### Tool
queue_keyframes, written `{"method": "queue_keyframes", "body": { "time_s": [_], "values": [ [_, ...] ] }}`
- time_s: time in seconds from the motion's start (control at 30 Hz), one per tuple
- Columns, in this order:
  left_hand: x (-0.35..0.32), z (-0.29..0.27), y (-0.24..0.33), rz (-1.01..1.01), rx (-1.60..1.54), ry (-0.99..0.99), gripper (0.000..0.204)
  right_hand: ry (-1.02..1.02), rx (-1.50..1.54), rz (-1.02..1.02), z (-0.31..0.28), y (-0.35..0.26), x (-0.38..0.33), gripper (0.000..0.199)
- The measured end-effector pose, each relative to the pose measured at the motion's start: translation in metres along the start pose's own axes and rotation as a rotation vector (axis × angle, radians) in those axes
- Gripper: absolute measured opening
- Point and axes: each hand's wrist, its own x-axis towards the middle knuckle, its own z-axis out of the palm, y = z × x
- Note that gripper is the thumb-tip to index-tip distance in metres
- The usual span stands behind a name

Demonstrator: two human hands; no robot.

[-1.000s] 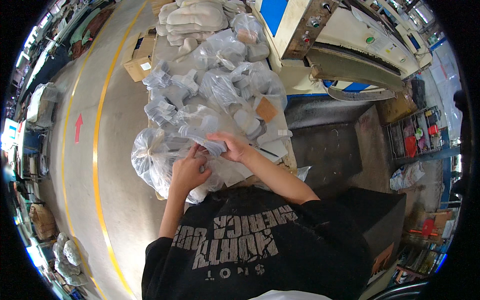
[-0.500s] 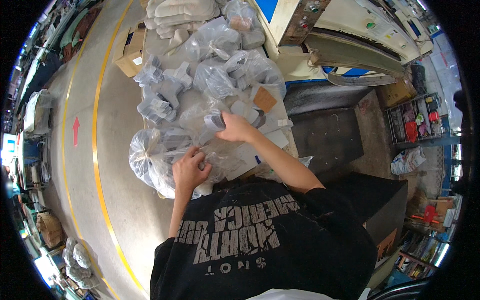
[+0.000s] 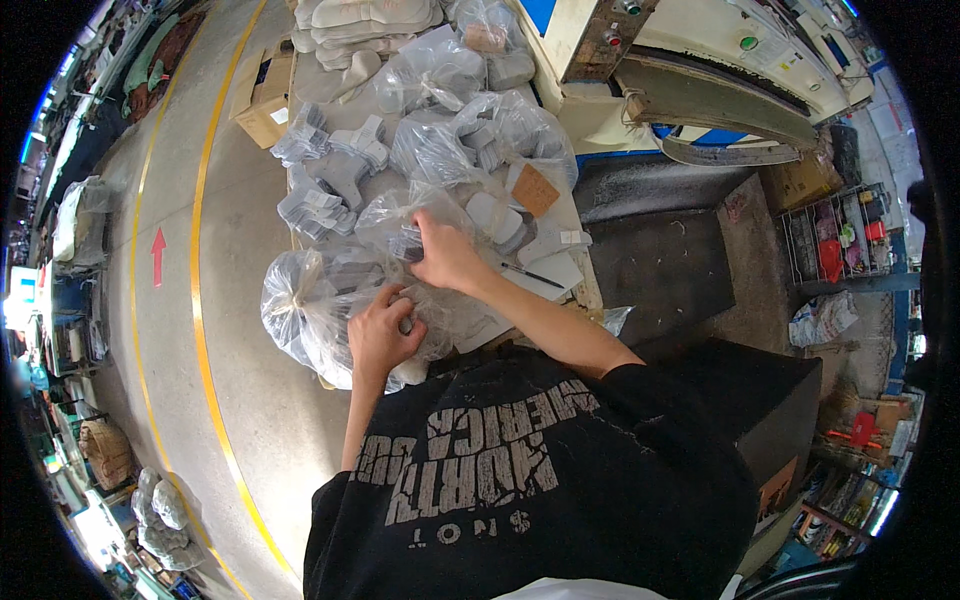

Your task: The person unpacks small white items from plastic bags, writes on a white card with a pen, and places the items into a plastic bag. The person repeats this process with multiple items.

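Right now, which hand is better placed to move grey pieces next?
Probably the right hand: it is farther forward, beside grey pieces; the left hand sits nearer the body, by the knotted bag.

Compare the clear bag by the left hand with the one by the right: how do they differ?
The left-hand bag has a gathered, knot-like neck; the right-hand bag shows none. The left-hand bag looks larger and sits lower in the picture; the right-hand bag looks smaller and sits higher. The left hand is at the left-hand bag's right side; the right hand is at the right-hand bag's lower right. Both are crumpled, see-through plastic.
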Motion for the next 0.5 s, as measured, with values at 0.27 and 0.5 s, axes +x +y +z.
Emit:
{"method": "queue_keyframes", "body": {
  "time_s": [0.27, 0.5],
  "values": [
    [0.001, 0.002, 0.001, -0.002, 0.024, 0.028, 0.019, 0.099, -0.236, -0.025, 0.020, 0.005, -0.007, 0.058],
    [0.003, 0.000, 0.003, -0.040, 0.019, 0.003, 0.018, -0.024, 0.063, -0.299, -0.004, 0.011, -0.010, 0.019]
  ]
}}
